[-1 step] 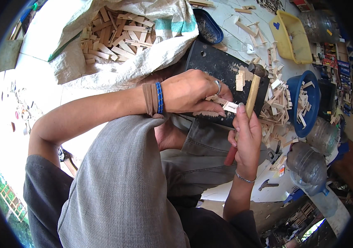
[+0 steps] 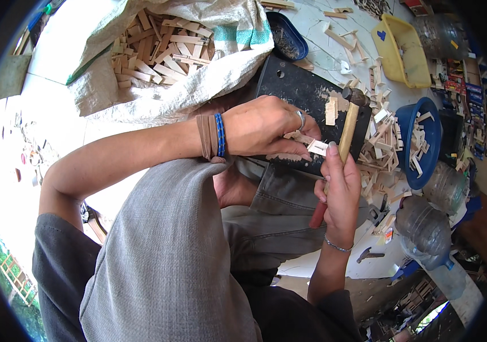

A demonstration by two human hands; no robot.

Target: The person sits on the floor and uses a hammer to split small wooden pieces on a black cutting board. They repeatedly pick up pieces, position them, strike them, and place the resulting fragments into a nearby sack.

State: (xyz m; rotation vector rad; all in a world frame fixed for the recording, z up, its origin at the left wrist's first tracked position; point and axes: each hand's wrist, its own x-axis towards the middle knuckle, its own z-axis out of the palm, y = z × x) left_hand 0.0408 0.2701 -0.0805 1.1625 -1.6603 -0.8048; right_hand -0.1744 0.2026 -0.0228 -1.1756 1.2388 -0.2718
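Note:
My left hand (image 2: pixel 269 126) pinches a small pale wooden piece (image 2: pixel 317 148) between thumb and fingers, low over a black board (image 2: pixel 295 85). My right hand (image 2: pixel 341 185) is wrapped around the wooden handle of a hammer (image 2: pixel 348 128), which stands upright with its dark head at the top and a red grip end below. The right thumb tip touches or nearly touches the end of the wooden piece. On the board, just left of the hammer head, lies a short ridged wooden block (image 2: pixel 331 111). My left fingers partly cover the piece they hold.
A white woven sack (image 2: pixel 232 34) full of wooden strips (image 2: pixel 166 48) lies far left. Right of the board are piled wooden pieces (image 2: pixel 381 142), a blue basin (image 2: pixel 431 145) and a yellow tub (image 2: pixel 389 51). A small blue tray (image 2: pixel 283 31) sits behind. Another hammer (image 2: pixel 370 255) lies near my right forearm.

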